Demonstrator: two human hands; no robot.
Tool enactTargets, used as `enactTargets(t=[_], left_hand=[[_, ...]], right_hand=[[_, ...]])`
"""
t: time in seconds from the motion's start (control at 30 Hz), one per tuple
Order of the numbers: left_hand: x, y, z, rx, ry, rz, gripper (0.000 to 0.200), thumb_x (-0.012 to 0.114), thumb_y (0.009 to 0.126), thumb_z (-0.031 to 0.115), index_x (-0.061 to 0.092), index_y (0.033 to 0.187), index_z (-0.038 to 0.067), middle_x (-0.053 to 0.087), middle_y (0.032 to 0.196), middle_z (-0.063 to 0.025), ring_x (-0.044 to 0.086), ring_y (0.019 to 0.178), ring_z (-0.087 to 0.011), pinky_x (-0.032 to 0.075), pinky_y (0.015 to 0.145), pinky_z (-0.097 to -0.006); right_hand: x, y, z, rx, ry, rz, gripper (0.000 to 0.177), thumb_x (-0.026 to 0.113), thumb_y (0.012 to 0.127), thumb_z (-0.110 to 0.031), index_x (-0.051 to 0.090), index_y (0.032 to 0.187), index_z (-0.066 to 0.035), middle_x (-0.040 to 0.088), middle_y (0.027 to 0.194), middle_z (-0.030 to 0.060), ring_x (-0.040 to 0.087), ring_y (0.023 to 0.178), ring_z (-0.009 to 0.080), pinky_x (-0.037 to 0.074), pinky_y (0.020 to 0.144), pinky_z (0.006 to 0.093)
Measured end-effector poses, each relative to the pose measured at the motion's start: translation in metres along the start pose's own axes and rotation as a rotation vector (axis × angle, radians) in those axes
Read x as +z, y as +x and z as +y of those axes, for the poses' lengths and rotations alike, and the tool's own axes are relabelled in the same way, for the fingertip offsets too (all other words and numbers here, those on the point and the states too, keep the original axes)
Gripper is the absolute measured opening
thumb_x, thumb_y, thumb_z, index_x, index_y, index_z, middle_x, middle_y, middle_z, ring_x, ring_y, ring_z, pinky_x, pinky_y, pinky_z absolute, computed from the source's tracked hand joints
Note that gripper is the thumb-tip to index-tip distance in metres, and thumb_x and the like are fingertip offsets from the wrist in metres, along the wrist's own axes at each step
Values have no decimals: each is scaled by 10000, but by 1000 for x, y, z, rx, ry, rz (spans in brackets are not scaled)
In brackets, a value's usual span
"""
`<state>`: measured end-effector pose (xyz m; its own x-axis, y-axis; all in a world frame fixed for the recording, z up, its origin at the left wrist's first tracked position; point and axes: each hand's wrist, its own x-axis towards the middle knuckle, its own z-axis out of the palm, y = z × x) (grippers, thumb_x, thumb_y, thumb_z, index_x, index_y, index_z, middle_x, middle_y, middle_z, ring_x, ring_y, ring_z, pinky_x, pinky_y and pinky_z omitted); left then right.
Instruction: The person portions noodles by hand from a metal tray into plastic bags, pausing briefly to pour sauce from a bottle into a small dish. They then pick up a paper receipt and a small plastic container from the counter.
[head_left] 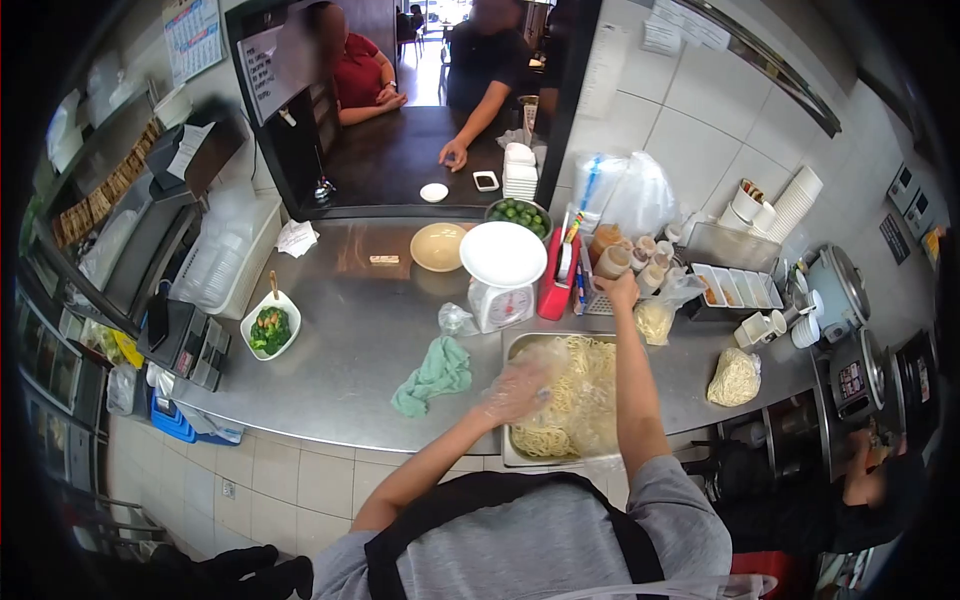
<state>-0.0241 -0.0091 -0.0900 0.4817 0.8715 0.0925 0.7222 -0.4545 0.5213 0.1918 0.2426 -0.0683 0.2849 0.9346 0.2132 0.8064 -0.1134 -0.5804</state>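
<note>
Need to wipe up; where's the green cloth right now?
In the head view, the green cloth lies on the steel counter, just left of the noodle tray.

A wide way can be found over the steel table (335, 340) between the white bowl of greens (293, 325) and the green cloth (435, 376). Behind the tray (506, 442), the way is blocked by the white scale (503, 308) and the red holder (561, 282). A small gap is seen between the right arm (641, 385) and the right-hand bag of noodles (735, 378).
</note>
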Motion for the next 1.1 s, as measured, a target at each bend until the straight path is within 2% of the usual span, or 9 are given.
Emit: enactTargets(t=[0.1, 0.2, 0.33, 0.4, 0.67, 0.8, 0.93, 1.0, 1.1], left_hand=[[19, -18, -29, 249, 93, 55, 631, 532, 843, 406, 370, 1332, 41, 298, 1398, -220, 260, 1315, -354, 195, 1062, -478], [33, -8, -44, 358, 83, 231, 602, 533, 828, 372, 396, 1313, 43, 344, 1367, -210, 277, 1298, -364, 204, 1043, -517], [28, -10, -47, 409, 54, 105, 622, 526, 821, 370, 381, 1323, 32, 358, 1348, -215, 269, 1294, -387, 206, 1035, -529], [41, -4, -52, 419, 36, 96, 645, 494, 833, 368, 336, 1350, 17, 307, 1377, -261, 245, 1305, -408, 188, 1045, -523], [25, -5, -52, 401, -92, -33, 641, 404, 850, 309, 264, 1370, -38, 252, 1401, -309, 191, 1339, -418, 147, 1080, -494], [56, -3, -54, 377, 29, 85, 575, 373, 887, 237, 229, 1402, 27, 188, 1466, -202, 159, 1372, -332, 132, 1095, -467], [124, 15, -53, 29, 1251, 637, 561, 388, 899, 202, 211, 1421, 97, 185, 1480, -127, 177, 1371, -263, 160, 1093, -461], [158, 32, -56, -233, 2161, 652, 556, 408, 899, 186, 221, 1419, 118, 219, 1470, -115, 209, 1359, -241, 200, 1088, -443], [165, 29, -44, -58, 1979, 422, 545, 429, 894, 175, 250, 1405, 115, 262, 1453, -110, 240, 1343, -234, 256, 1071, -412]], right_hand=[[-9, 6, -13, -86, 85, 53, 699, 828, 498, -348, 525, 994, 40, 617, 950, 223, 590, 910, 368, 457, 813, 409], [-18, 19, -43, -488, 288, 298, 624, 817, 498, -291, 515, 947, 20, 592, 878, 184, 578, 845, 313, 462, 777, 389], [-51, 12, -162, -408, 317, 205, 586, 772, 562, -249, 440, 967, 15, 588, 916, 238, 594, 880, 351, 464, 775, 405], [-43, 20, -215, -571, 374, 164, 569, 761, 574, -233, 445, 988, -3, 604, 923, 227, 605, 891, 357, 469, 773, 410], [109, 61, -334, -642, -302, -169, 752, 796, 519, -274, 443, 1152, -72, 612, 987, 223, 592, 932, 390, 475, 809, 447], [166, 47, -361, -596, -681, -285, 737, 807, 548, -265, 441, 1173, -132, 556, 1082, 167, 538, 1044, 359, 454, 849, 453], [220, 56, -363, -738, -981, -124, 429, 646, 742, -227, 512, 1144, -160, 550, 1083, 128, 492, 1074, 313, 379, 883, 453], [231, 58, -368, -830, -1084, -76, 277, 501, 866, -205, 559, 1134, -171, 550, 1097, 107, 480, 1067, 289, 330, 886, 471], [233, 61, -378, -925, -1211, -43, 261, 460, 886, -220, 601, 1101, -175, 554, 1087, 83, 482, 1057, 272, 320, 879, 490]])
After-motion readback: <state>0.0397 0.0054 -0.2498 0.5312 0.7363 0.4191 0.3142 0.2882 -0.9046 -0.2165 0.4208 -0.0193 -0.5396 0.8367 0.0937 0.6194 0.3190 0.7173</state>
